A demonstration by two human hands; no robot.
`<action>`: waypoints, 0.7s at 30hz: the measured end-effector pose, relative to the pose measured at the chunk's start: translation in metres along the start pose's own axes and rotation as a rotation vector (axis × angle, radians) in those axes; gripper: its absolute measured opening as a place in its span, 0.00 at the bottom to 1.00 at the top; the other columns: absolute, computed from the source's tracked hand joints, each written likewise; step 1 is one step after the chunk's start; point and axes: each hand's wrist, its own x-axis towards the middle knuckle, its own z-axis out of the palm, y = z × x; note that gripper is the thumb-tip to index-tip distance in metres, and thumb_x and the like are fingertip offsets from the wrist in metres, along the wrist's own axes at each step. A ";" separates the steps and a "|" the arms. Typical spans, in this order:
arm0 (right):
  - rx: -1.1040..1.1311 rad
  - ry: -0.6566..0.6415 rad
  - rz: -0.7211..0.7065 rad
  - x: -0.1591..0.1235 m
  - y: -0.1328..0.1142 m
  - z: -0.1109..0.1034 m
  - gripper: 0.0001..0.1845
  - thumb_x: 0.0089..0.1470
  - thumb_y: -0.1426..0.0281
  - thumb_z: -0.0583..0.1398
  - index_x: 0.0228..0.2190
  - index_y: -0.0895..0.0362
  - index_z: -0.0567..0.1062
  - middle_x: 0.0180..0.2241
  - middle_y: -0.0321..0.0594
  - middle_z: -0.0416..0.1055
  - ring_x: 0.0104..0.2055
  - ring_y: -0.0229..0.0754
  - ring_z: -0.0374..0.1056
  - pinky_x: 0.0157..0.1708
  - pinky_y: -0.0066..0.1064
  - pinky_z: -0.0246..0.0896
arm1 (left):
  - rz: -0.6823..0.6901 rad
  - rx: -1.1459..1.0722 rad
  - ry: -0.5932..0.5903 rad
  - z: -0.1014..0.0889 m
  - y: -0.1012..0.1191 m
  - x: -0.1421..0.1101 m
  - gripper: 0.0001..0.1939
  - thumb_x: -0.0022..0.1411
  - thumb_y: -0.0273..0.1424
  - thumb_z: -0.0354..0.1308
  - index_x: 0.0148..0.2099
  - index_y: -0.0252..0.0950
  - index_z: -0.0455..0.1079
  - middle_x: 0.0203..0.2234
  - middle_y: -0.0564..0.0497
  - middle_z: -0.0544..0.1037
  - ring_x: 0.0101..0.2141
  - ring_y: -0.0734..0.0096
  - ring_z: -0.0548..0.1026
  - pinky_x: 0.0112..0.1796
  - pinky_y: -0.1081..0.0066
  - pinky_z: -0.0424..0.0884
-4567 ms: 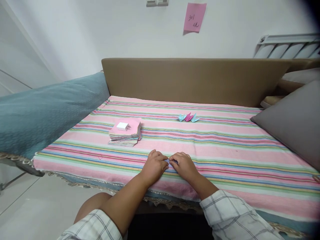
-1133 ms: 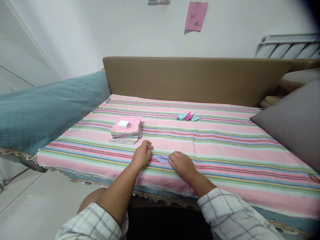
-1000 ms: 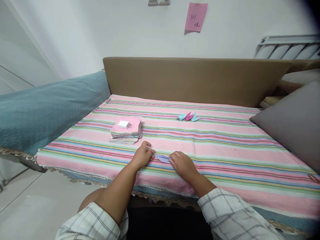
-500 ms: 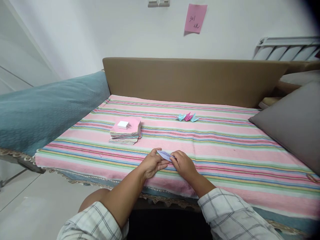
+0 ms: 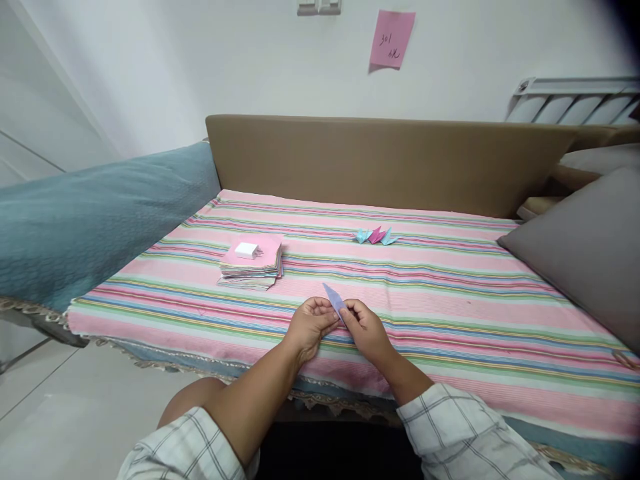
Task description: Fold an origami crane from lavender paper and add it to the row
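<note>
Near the cloth's front edge (image 5: 200, 353), purple paper (image 5: 334, 298) between hands

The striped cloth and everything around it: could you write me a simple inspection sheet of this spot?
Surface: striped cloth, slightly wrinkled.
Things in work: folded purple paper, raised at a slant between the hands.
Clutter: paper stack with uneven edges, white plug adapter on top; three small folded paper shapes, two light blue, one magenta; a brown item at the right edge, unclear.
Hands: right hand pinches the purple paper; left hand is at its lower end, grip unclear.
Cables: nothing seen.
Surroundings: gray pillow, pink note on the wall.
</note>
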 end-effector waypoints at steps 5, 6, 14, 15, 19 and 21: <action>0.244 -0.061 0.084 0.000 -0.001 0.002 0.14 0.55 0.57 0.55 0.34 0.56 0.70 0.31 0.37 0.69 0.33 0.38 0.63 0.36 0.29 0.58 | 0.152 0.104 0.024 0.001 0.001 0.000 0.22 0.30 0.29 0.74 0.28 0.32 0.66 0.19 0.56 0.73 0.22 0.81 0.70 0.28 0.78 0.69; 0.291 -0.067 0.105 0.000 0.000 0.002 0.15 0.55 0.57 0.55 0.35 0.56 0.71 0.31 0.37 0.68 0.32 0.37 0.63 0.34 0.29 0.58 | 0.182 0.130 0.027 0.000 0.001 0.000 0.21 0.30 0.29 0.73 0.28 0.32 0.66 0.19 0.57 0.73 0.22 0.80 0.70 0.28 0.78 0.68; 0.684 -0.050 0.265 -0.004 0.007 0.014 0.15 0.49 0.56 0.60 0.34 0.54 0.71 0.26 0.34 0.68 0.25 0.34 0.59 0.26 0.27 0.53 | 0.275 0.236 0.001 0.000 0.001 -0.001 0.13 0.35 0.29 0.70 0.23 0.32 0.68 0.29 0.51 0.77 0.29 0.74 0.73 0.31 0.75 0.69; 0.711 -0.042 0.276 -0.004 0.006 0.015 0.15 0.49 0.56 0.61 0.33 0.54 0.71 0.26 0.34 0.68 0.25 0.34 0.59 0.27 0.27 0.54 | 0.269 0.254 0.001 -0.001 0.001 -0.001 0.13 0.36 0.30 0.70 0.24 0.33 0.70 0.26 0.52 0.76 0.27 0.75 0.72 0.30 0.75 0.69; 0.782 -0.024 0.294 -0.003 0.002 0.016 0.14 0.48 0.57 0.62 0.32 0.54 0.72 0.26 0.34 0.68 0.25 0.35 0.60 0.28 0.27 0.56 | 0.333 0.384 0.002 -0.001 0.000 -0.002 0.09 0.40 0.31 0.68 0.26 0.34 0.73 0.23 0.53 0.76 0.25 0.73 0.72 0.30 0.74 0.70; 0.792 -0.020 0.284 -0.003 0.002 0.016 0.14 0.48 0.57 0.62 0.32 0.54 0.72 0.26 0.34 0.69 0.26 0.35 0.61 0.28 0.28 0.57 | 0.426 0.485 0.008 -0.001 0.001 -0.004 0.07 0.43 0.31 0.66 0.26 0.35 0.73 0.25 0.52 0.77 0.28 0.71 0.74 0.31 0.73 0.70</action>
